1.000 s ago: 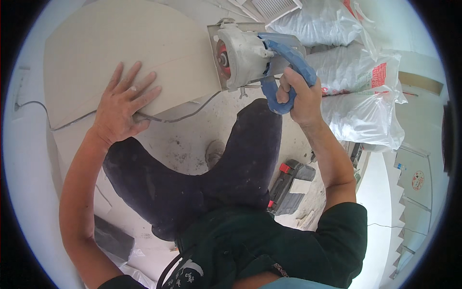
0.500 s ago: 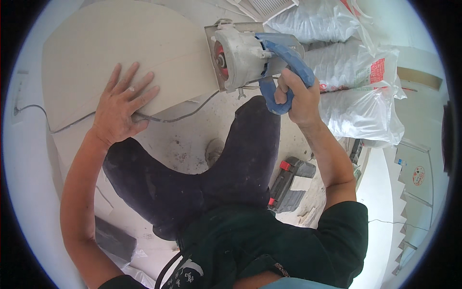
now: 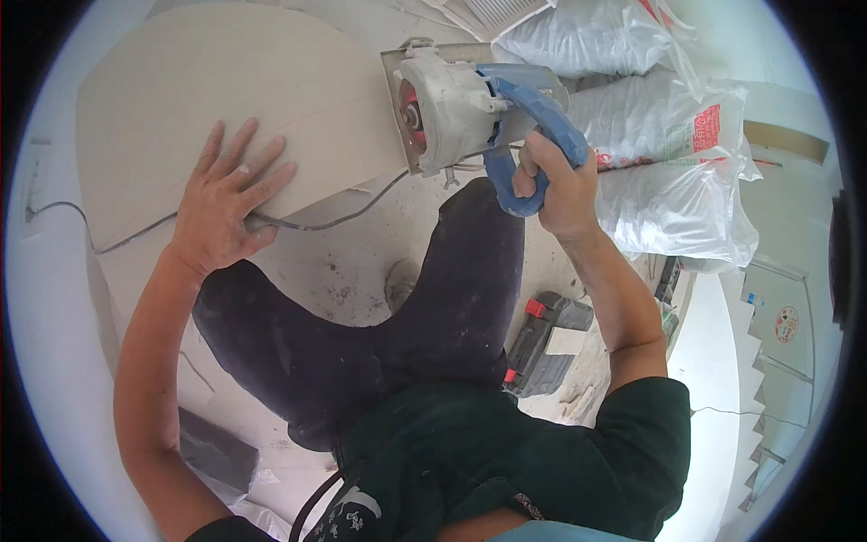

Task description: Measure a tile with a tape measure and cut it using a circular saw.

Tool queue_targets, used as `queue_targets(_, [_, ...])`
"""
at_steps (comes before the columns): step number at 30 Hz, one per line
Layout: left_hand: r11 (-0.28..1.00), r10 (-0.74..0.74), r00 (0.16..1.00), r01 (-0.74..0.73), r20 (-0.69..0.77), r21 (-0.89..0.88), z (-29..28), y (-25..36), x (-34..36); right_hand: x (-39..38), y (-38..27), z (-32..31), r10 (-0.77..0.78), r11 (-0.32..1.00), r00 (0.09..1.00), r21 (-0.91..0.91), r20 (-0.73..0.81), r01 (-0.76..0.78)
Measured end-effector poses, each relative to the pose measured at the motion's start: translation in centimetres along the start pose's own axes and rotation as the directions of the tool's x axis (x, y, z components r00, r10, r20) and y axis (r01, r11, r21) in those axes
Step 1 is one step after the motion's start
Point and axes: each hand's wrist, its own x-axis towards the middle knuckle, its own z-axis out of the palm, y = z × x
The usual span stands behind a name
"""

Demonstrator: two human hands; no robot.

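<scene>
My left hand [image 3: 230,194] lies flat with fingers spread on a large beige tile [image 3: 244,68], near its close edge. A faint line runs across the tile's face. My right hand [image 3: 562,185] is wrapped round the blue loop handle of a circular saw [image 3: 452,108], a handheld cutter with a grey metal guard and a red disc at its hub. The saw's metal base plate rests at the right edge of the tile. Its blade's cutting edge is hidden from view. A dark power cord [image 3: 348,217] passes under the tile's near edge, below my left hand.
Several white plastic sacks [image 3: 668,203] are stacked right of the saw. A black toolbox [image 3: 551,343] with red latches sits on the dusty floor [image 3: 325,271] beside my right leg. A dark grey block [image 3: 212,452] lies by my left arm. A white slatted panel [image 3: 510,14] leans at the back.
The saw and my right hand have shifted very slightly to the left. My left hand stays flat on the tile.
</scene>
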Motion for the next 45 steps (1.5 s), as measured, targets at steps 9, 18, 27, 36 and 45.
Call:
queue_targets(9, [1.000,0.007,1.000,-0.007,-0.016,-0.002,0.0,0.1,0.0,-0.6,0.4,-0.3,-0.019,1.000,1.000,0.017,0.008,0.019])
queue_targets(18, [1.000,0.007,1.000,-0.007,0.000,0.003,-0.1,0.1,0.0,-0.8,0.6,-0.4,-0.032,0.999,0.999,0.010,0.003,0.032])
queue_targets(27, [1.000,0.004,1.000,-0.004,0.011,0.006,0.0,0.0,0.0,-1.2,0.9,-0.5,-0.035,0.999,0.999,0.013,-0.006,0.036])
queue_targets(36, [1.000,0.002,1.000,-0.002,0.017,0.018,-0.1,0.2,0.1,-1.8,1.1,-0.7,-0.025,1.000,1.000,0.010,-0.018,0.025])
queue_targets(45, [1.000,0.013,1.000,-0.013,-0.025,-0.007,-0.1,0.2,0.0,-2.6,1.1,-0.9,-0.037,0.998,0.999,-0.044,-0.010,0.037])
